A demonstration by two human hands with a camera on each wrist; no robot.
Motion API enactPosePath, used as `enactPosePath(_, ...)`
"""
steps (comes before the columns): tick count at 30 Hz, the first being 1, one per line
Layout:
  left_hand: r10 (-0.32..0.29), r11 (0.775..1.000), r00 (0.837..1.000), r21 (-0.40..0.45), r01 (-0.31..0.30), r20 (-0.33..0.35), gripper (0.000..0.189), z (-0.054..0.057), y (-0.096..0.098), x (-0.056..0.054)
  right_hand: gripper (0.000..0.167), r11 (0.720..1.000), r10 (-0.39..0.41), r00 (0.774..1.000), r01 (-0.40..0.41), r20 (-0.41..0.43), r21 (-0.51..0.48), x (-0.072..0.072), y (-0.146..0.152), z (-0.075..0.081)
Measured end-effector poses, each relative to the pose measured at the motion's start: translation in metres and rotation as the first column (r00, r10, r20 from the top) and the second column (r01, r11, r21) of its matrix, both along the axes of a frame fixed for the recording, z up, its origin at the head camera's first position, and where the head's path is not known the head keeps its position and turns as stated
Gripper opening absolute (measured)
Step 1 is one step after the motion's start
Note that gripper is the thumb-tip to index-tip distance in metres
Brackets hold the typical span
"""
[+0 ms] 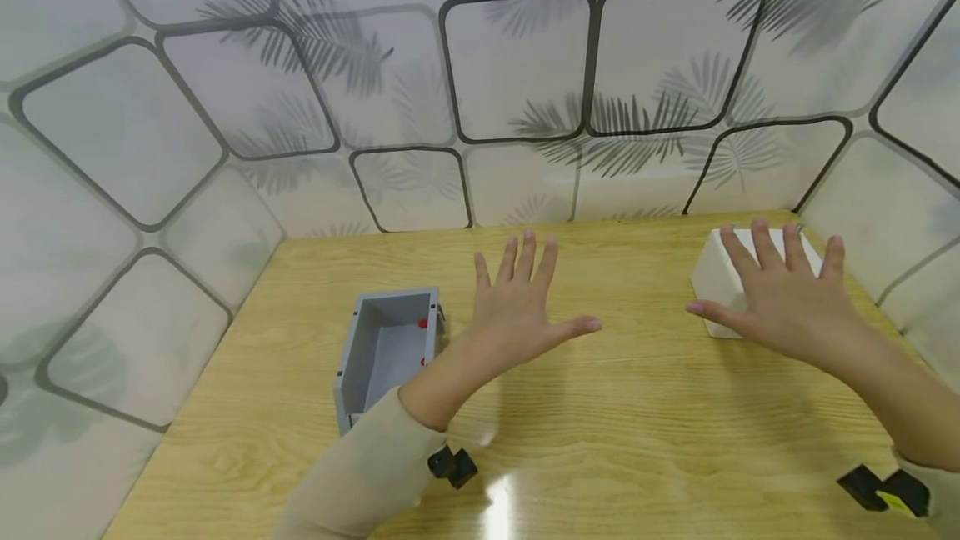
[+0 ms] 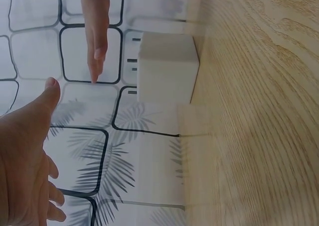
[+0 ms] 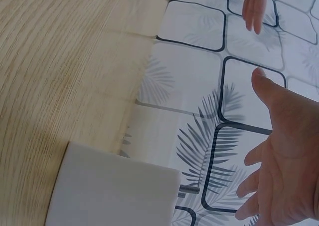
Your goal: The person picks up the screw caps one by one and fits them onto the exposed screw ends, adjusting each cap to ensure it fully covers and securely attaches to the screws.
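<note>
My left hand (image 1: 513,311) is held over the table with its fingers spread and straight, and nothing is in it. To the right, my right hand (image 1: 795,302) is spread the same way, also holding nothing. In the head view it overlaps a white block (image 1: 707,282) that stands on the table and is partly hidden by the fingers. From the left wrist view, several short dark pegs stick out of the top of this block (image 2: 167,69). The right wrist view shows a threaded metal bolt (image 3: 189,189) on it.
A grey open bin (image 1: 345,365) sits on the left of the wooden table (image 1: 637,432), its near right part hidden behind my left forearm. Inside it shows a small red thing (image 1: 422,323). Patterned wall covering (image 1: 517,65) encloses the table at the back and sides.
</note>
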State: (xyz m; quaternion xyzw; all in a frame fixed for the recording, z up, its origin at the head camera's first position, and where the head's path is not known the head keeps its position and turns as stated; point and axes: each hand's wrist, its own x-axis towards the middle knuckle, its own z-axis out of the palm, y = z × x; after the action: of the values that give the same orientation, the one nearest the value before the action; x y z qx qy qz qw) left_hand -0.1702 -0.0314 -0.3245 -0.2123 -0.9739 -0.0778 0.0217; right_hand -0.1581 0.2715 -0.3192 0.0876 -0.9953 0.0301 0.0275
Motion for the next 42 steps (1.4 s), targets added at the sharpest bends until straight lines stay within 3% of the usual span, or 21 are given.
enactPosePath(17, -0.032, 0.999, 0.999, 0.006, 0.032, 0.024, 0.104, -0.002, 0.009, -0.015, 0.106, 0.999, -0.052, 0.998, 0.052, 0.029, -0.003, -0.01, 0.012, 0.001)
enactPosePath(36, -0.075, 0.997, 0.993, 0.042, 0.071, 0.094, 0.102, -0.006, 0.015, -0.022, 0.109, 0.99, -0.141, 0.99, 0.141, 0.007, 0.009, -0.014, 0.021, 0.0)
enactPosePath(42, -0.088, 0.994, 0.993, 0.068, 0.083, 0.083, 0.102, -0.009, 0.017, -0.024, 0.108, 0.988, -0.151, 0.988, 0.151, 0.001, 0.003, -0.015, 0.025, 0.001)
